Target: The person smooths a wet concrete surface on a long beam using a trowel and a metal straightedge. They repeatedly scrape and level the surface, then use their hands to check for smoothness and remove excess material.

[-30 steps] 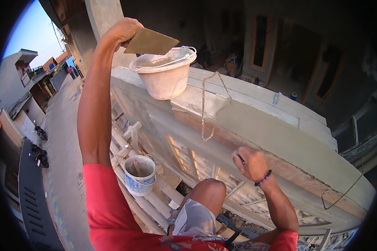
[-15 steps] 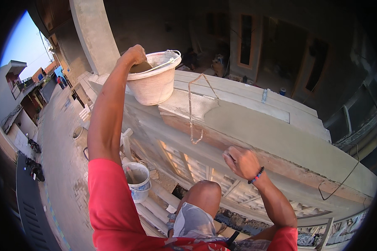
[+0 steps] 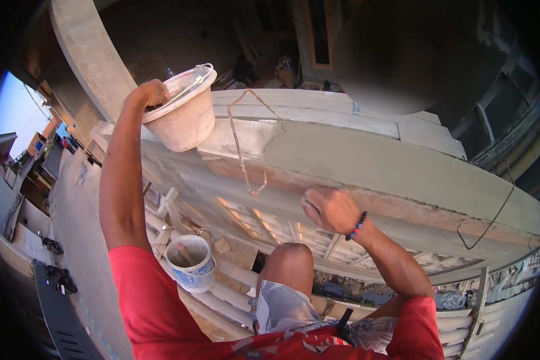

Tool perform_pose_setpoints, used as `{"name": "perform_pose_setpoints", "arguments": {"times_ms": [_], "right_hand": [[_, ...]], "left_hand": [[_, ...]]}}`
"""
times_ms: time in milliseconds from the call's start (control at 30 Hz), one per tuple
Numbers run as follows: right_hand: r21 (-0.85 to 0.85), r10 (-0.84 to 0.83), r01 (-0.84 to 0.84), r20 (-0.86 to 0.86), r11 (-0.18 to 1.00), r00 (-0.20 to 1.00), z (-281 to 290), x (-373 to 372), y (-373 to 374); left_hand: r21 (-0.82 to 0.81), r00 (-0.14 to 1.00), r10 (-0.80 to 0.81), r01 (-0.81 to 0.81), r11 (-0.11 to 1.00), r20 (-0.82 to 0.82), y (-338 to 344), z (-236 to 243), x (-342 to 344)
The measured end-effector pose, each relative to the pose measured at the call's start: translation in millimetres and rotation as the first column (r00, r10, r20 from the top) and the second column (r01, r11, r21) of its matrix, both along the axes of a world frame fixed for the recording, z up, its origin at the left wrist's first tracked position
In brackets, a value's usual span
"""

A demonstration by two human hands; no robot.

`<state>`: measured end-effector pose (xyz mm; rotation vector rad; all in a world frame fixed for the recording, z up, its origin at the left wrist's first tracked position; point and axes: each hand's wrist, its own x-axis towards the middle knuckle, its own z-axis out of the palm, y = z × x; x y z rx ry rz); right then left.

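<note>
A pale, mortar-stained bucket (image 3: 183, 123) with a wire handle tilts toward the left on the end of a ledge. My left hand (image 3: 153, 94) is closed over its left rim, with the fingertips hidden inside. Beside the ledge's near edge, my right hand (image 3: 333, 210), with a beaded bracelet on the wrist, is curled into a loose fist; no tool shows in it. Smooth, wet-looking grey mortar (image 3: 354, 156) covers much of the ledge top. A bent metal rod clamp (image 3: 237, 141) hooks over the ledge between bucket and right hand.
Another bent rod clamp (image 3: 497, 213) grips the ledge at the right. Below me, a second white bucket (image 3: 192, 270) stands on bamboo poles (image 3: 228, 300). A concrete column (image 3: 93, 57) rises behind the bucket on the ledge. A paved lane (image 3: 81, 240) runs along the left.
The bucket on the ledge has tipped toward the left, with my left hand still at its rim. My right hand stays curled near the ledge edge. The whole view has shifted.
</note>
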<state>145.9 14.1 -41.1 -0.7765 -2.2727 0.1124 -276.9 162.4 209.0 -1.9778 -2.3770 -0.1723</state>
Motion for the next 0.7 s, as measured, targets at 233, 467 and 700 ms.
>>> {"name": "perform_pose_setpoints", "arguments": {"times_ms": [233, 467, 700], "right_hand": [[0.006, -0.003, 0.003, -0.001, 1.0, 1.0, -0.8, -0.8, -0.1], [0.024, -0.022, 0.021, 0.046, 1.0, 0.999, 1.6, 0.5, -0.7], [0.104, 0.208, -0.216, 0.085, 0.971, 0.974, 6.2, -24.7, -5.6]], "left_hand": [[-0.028, 0.999, 0.023, -0.022, 0.999, 0.027, -12.2, 4.5, 7.0], [0.673, 0.979, -0.19, 0.092, 0.733, 0.073, -77.7, 11.9, 48.7], [0.83, 0.629, -0.606, -0.118, 0.545, 0.487, -193.4, -160.1, 143.2]]}}
